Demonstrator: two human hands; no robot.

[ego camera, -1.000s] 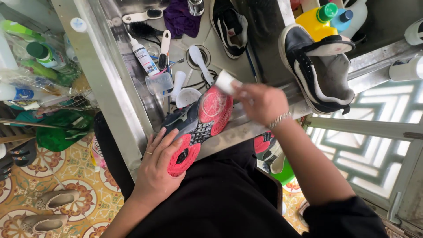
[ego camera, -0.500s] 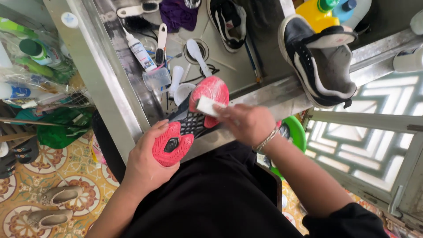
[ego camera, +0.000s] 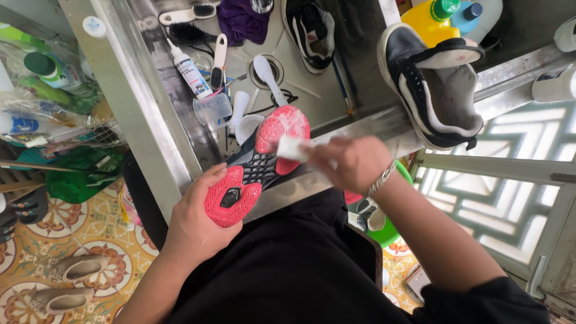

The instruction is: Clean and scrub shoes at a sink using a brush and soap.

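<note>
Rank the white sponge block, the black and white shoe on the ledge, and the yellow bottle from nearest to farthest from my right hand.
1. White sponge block, held in the right hand.
2. Black and white shoe, up-right on the ledge.
3. Yellow bottle, top edge, beyond the shoe.

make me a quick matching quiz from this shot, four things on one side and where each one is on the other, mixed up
Things
1. white sponge block
2. red-soled shoe
3. black and white sneaker
4. purple cloth

Places
A. resting on the sink's right rim
B. at the far end of the sink
C. in the right hand
D. heel held by the left hand

Pairs: 1-C, 2-D, 3-A, 4-B
</note>
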